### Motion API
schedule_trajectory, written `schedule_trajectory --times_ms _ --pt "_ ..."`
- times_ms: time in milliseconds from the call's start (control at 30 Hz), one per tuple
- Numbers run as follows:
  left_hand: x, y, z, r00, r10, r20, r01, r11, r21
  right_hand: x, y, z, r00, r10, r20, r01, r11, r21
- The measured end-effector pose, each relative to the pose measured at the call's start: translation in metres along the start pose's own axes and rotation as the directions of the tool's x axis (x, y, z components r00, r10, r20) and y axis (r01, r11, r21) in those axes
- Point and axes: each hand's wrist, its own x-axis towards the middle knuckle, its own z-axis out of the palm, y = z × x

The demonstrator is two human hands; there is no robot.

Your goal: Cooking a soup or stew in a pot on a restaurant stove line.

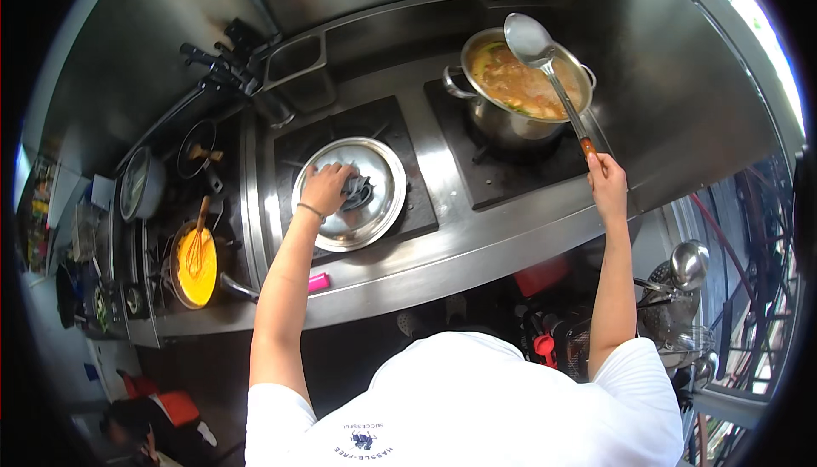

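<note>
My right hand (605, 181) grips the brown handle of a large metal serving spoon (528, 40). The spoon's bowl is above the far part of a stainless steel stockpot (504, 121), which holds a brownish, foamy soup or stew (504, 77) with bits of green. My left hand (325, 187) is over a round domed metal lid (373, 227), at the left side of a dark grey cloth (359, 194) bunched at its centre. Whether the fingers have closed on the cloth is hidden. What lies beneath the lid cannot be seen.
At left, a pan of yellow mixture (207, 278) holds a whisk (202, 211) with a wooden handle. Knives (223, 68) hang on the wall beside a metal container (300, 80). A pink object (318, 282) lies near the counter edge. Ladles (689, 266) stand at right; a person (150, 425) is at lower left.
</note>
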Motion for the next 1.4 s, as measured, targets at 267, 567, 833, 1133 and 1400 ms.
schedule_trajectory --times_ms 267,567,833,1133,1400 --pt "-0.041 0.039 -0.030 0.946 0.012 -0.323 -0.043 0.995 -0.090 -0.102 0.017 0.066 0.841 0.109 0.529 -0.344 0.863 0.370" --pt "-0.111 0.169 -0.135 0.922 0.240 -0.303 -0.386 0.530 -0.755 -0.135 0.042 0.100 0.942 -0.214 0.260 0.200 0.977 0.078" --pt "-0.123 0.219 -0.212 0.640 0.574 -0.511 -0.743 0.293 -0.601 -0.124 0.044 0.104 0.894 -0.395 0.210 0.408 0.913 -0.017" --pt "-0.094 0.286 -0.226 0.595 0.575 -0.561 -0.789 0.283 -0.546 -0.067 0.070 0.111 0.863 -0.398 0.310 0.433 0.900 -0.050" --pt "-0.054 0.330 -0.224 0.485 0.785 -0.385 -0.736 0.128 -0.665 -0.079 0.085 0.116 0.898 -0.331 0.289 0.363 0.930 -0.063"
